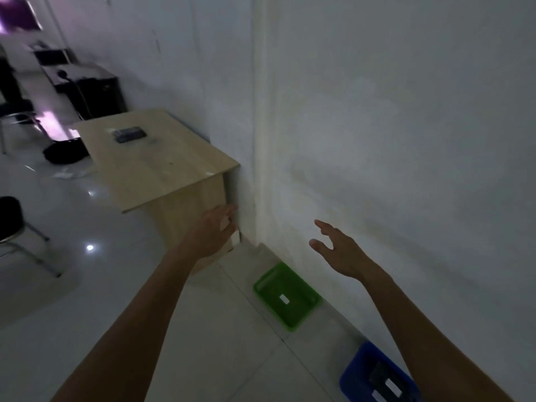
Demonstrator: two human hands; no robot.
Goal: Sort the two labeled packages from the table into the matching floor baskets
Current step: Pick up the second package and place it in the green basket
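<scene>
A dark package (pixel 129 134) wrapped in clear plastic lies on the far part of the light wooden table (pixel 162 172). On the floor by the wall stands a green basket (pixel 287 295) with a white label inside. Nearer, at the bottom right, a blue basket (pixel 377 375) holds a dark package with a white label. My left hand (pixel 213 232) is stretched forward in front of the table's side panel, fingers apart, holding nothing. My right hand (pixel 338 250) hovers above the green basket, fingers spread and empty.
A white wall (pixel 406 140) runs along the right. A black stool (pixel 17 224) stands at the left on the glossy tiled floor. A black bag (pixel 65 152) lies on the floor behind the table, with dark furniture further back.
</scene>
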